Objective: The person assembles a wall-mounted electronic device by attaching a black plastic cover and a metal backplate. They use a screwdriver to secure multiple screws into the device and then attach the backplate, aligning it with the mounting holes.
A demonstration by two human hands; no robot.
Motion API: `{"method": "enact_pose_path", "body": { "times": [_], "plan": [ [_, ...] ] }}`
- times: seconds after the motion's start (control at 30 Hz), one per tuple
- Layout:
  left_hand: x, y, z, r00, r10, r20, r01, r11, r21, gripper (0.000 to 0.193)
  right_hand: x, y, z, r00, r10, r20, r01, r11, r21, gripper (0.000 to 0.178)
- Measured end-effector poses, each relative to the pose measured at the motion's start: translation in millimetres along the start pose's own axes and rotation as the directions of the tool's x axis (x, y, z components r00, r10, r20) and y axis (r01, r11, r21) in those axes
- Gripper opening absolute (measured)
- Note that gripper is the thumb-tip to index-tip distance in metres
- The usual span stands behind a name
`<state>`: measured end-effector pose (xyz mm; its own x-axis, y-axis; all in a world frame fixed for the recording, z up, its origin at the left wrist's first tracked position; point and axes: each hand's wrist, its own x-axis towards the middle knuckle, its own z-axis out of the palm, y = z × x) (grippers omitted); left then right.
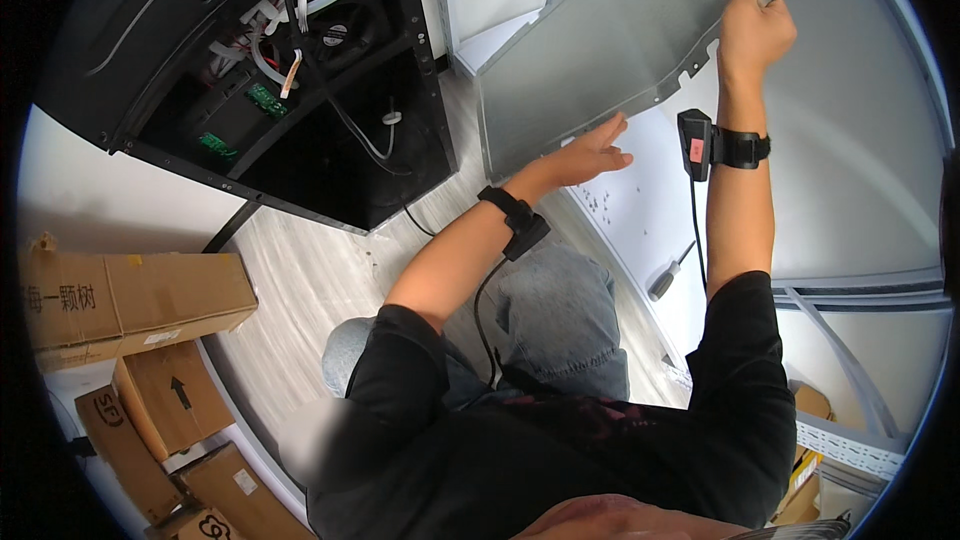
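A large grey sheet-metal panel point(590, 50) leans at the upper middle, with round vent slots near its far right corner and notches along one edge. My right hand point(755, 35) is closed around that right end, thumb on the face. Beside the panel's lower edge, my left hand point(590, 157) has its fingers stretched out and holds nothing; whether a fingertip touches the edge I cannot tell. On the left stands a black machine cabinet point(130, 60) with its side open. Inside it are a fan point(340, 35), green circuit boards point(265, 100) and loose cables point(350, 120).
Below the panel, a white shelf point(640, 230) bears several small scattered screws point(600, 202) and a screwdriver point(662, 285). Cardboard boxes point(180, 300) are stacked at the lower left. Metal shelf rails point(850, 290) run along the right. A cable point(420, 222) trails onto the floor.
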<state>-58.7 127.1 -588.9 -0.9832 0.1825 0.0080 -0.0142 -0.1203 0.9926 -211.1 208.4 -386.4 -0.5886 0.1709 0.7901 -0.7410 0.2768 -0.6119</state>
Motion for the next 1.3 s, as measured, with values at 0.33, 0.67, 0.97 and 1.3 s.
{"method": "enact_pose_path", "body": {
  "times": [0.33,0.67,0.97,1.3],
  "plan": [
    [-17,3,1,0.989,-0.146,0.034,0.145,0.989,0.030,0.077,-13,3,3,0.979,-0.199,-0.047,0.199,0.980,-0.011,0.014],
    [-212,32,-91,0.757,-0.066,-0.650,0.409,0.823,0.393,0.009,-30,6,-34,1.000,-0.002,-0.002,0.003,0.976,0.219,0.011],
    [-237,-13,-110,0.292,0.327,-0.899,0.219,0.892,0.395,0.051,-36,9,-46,0.995,-0.064,0.073,0.038,0.949,0.312,0.011],
    [-265,-55,-101,0.601,-0.105,-0.792,0.241,0.969,0.055,0.037,-34,10,-51,0.990,-0.098,0.103,0.030,0.853,0.521,0.012]
  ]
}}
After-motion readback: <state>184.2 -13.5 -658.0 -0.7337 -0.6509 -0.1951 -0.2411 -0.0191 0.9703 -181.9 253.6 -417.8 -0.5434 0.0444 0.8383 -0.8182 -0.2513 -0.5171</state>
